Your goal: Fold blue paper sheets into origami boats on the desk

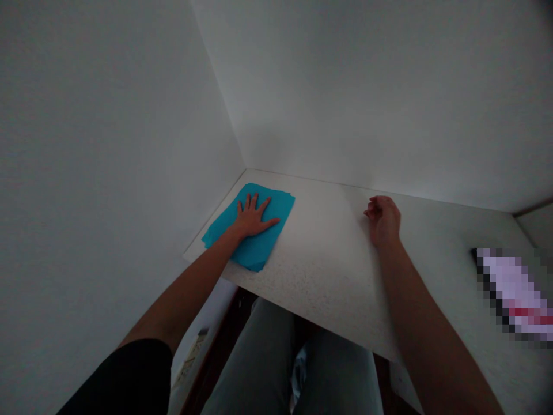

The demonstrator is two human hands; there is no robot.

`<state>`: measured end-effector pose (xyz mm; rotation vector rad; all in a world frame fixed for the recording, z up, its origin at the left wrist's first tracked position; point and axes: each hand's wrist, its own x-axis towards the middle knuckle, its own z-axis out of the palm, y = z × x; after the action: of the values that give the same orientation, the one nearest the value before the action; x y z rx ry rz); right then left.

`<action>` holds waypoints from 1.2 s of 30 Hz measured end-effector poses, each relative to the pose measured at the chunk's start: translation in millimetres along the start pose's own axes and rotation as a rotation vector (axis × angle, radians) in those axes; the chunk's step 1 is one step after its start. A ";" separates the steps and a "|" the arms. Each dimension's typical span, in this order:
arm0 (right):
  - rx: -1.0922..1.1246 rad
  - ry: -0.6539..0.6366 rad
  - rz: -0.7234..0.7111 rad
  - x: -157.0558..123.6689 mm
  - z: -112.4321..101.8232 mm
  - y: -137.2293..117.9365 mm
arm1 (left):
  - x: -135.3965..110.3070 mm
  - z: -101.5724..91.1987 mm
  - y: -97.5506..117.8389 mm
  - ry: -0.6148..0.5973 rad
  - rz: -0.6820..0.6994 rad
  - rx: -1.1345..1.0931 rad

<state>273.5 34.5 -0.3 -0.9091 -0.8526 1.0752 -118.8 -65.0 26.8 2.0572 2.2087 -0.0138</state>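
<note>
A stack of teal-blue paper sheets (pixel 259 253) lies at the left end of the white tabletop, its edges slightly uneven. My left hand (pixel 253 220) rests flat on the stack, fingers spread and thumb pointing right. To the right, apart from the paper, my right hand (pixel 384 222) is at the tabletop with its fingers curled loosely inward. I see nothing held in those curled fingers, though the inside of the palm is partly hidden.
The white table (pixel 319 265) meets walls on the left and at the back. On its right side lies a blurred-out flat object (pixel 514 294), pinkish with a dark edge. My legs in jeans (pixel 254 363) are below the front edge. A power strip-like item (pixel 190 357) is at lower left.
</note>
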 end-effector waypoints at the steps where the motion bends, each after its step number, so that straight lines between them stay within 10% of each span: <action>1: -0.003 0.000 0.001 0.0 0.3 -0.2 | 0.7 -2.7 2.4 -0.018 -0.022 0.001; 6: -0.022 -0.005 -0.010 -1.2 2.8 -1.5 | 11.4 -11.9 20.0 -0.088 -0.090 -0.006; 20: -0.047 -0.016 -0.033 -4.1 6.3 -1.6 | 12.1 6.6 24.7 0.307 0.042 -0.162; 36: -0.108 -0.043 -0.029 -3.9 6.0 1.3 | 12.1 1.6 25.2 0.206 -0.028 -0.118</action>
<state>266.7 32.2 0.4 -0.9643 -0.9641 1.0345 -94.4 -51.2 26.0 2.0462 2.2913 0.3323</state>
